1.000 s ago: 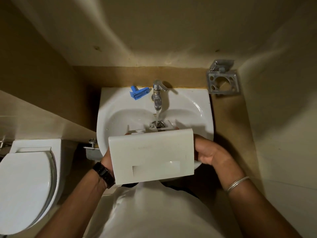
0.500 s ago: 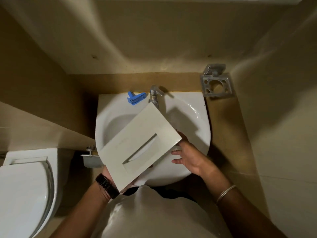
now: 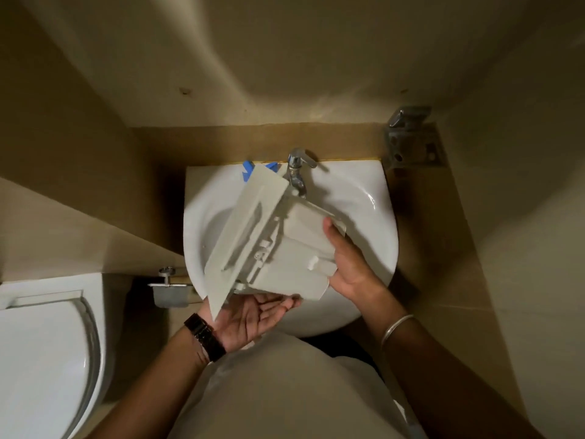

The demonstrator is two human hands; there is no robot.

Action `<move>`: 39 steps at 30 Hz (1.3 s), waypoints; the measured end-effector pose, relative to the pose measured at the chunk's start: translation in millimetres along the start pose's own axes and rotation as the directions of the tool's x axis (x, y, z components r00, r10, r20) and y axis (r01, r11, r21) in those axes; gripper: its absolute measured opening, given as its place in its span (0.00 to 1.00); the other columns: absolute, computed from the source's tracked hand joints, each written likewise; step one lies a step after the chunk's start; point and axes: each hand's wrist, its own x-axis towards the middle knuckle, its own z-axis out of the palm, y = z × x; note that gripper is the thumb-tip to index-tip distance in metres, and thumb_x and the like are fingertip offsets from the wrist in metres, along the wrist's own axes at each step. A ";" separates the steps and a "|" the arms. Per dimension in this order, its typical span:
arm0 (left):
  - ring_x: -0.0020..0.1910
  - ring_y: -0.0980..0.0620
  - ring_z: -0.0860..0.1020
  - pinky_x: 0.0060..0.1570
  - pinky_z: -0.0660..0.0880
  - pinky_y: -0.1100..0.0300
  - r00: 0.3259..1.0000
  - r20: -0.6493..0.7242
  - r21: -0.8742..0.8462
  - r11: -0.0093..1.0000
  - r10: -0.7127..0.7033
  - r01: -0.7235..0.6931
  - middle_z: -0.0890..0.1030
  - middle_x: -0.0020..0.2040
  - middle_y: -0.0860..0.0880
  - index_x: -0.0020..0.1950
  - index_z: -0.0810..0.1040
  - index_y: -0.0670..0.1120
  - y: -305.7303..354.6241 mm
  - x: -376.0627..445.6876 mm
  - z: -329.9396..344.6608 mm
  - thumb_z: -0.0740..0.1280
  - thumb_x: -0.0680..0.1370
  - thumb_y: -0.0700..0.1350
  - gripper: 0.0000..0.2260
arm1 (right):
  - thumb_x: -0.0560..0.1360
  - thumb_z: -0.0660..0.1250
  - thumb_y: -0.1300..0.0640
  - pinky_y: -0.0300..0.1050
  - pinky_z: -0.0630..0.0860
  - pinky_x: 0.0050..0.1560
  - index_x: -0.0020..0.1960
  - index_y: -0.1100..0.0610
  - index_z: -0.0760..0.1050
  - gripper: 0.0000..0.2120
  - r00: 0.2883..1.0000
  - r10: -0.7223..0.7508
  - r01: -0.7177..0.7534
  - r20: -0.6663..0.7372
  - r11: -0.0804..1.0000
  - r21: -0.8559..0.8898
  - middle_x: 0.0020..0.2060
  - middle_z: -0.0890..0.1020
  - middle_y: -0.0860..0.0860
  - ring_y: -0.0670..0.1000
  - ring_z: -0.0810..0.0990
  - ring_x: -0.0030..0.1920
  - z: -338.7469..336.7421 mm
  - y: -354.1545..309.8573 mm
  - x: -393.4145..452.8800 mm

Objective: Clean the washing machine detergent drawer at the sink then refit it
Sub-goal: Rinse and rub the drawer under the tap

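The white detergent drawer [image 3: 294, 248] hangs tilted over the white sink [image 3: 373, 198], its body turned up toward me and its flat front panel [image 3: 247, 236] slanting to the left. My right hand [image 3: 351, 264] grips the drawer's body from the right, thumb lying on top. My left hand [image 3: 253, 318] lies palm up with straight fingers under the drawer's lower edge. The chrome tap [image 3: 297, 172] stands just behind the drawer's far corner. Whether water runs I cannot tell.
A small blue plastic piece [image 3: 248, 168] lies on the sink's back ledge, partly hidden by the drawer. A metal holder [image 3: 411, 141] is fixed on the wall at right. A toilet [image 3: 41, 359] stands at left, with a metal bracket [image 3: 171, 289] beside the sink.
The drawer has been swung round from front panel facing me to body showing. My right hand has taken hold of the body. My left hand has opened beneath it.
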 end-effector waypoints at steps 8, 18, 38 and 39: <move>0.56 0.40 0.81 0.55 0.78 0.45 0.785 -0.381 0.205 0.873 0.488 -0.443 0.84 0.57 0.40 0.76 0.73 0.42 24.6 -15.3 -31.4 0.55 0.84 0.64 0.31 | 0.60 0.82 0.31 0.61 0.82 0.58 0.66 0.41 0.80 0.38 0.985 0.002 -0.039 -0.174 0.977 -0.212 0.60 0.85 0.43 0.51 0.83 0.63 6.7 -27.6 7.9; 0.77 0.46 0.71 0.76 0.65 0.34 0.770 0.082 0.830 0.384 0.633 -0.404 0.72 0.78 0.53 0.82 0.58 0.66 27.5 0.2 -40.8 0.81 0.67 0.66 0.50 | 0.67 0.77 0.32 0.48 0.65 0.67 0.61 0.39 0.79 0.25 0.994 0.067 -0.103 -0.086 0.847 -0.522 0.55 0.82 0.27 0.39 0.74 0.64 9.3 -35.7 28.0; 0.61 0.46 0.82 0.62 0.78 0.39 0.725 -0.179 0.689 0.611 0.665 -0.390 0.86 0.58 0.52 0.71 0.72 0.53 4.0 17.0 15.3 0.80 0.56 0.68 0.47 | 0.85 0.52 0.44 0.57 0.53 0.80 0.76 0.49 0.72 0.23 0.826 -0.464 0.310 0.320 -0.101 -0.945 0.77 0.72 0.46 0.49 0.63 0.79 17.2 20.5 57.0; 0.59 0.44 0.83 0.62 0.78 0.38 0.732 -0.201 0.659 0.643 0.651 -0.391 0.86 0.57 0.51 0.69 0.75 0.52 5.4 17.9 15.7 0.79 0.57 0.66 0.43 | 0.86 0.50 0.43 0.57 0.49 0.82 0.79 0.50 0.68 0.25 0.830 -0.394 0.356 0.395 -0.172 -0.919 0.79 0.69 0.46 0.48 0.60 0.81 17.7 22.1 53.5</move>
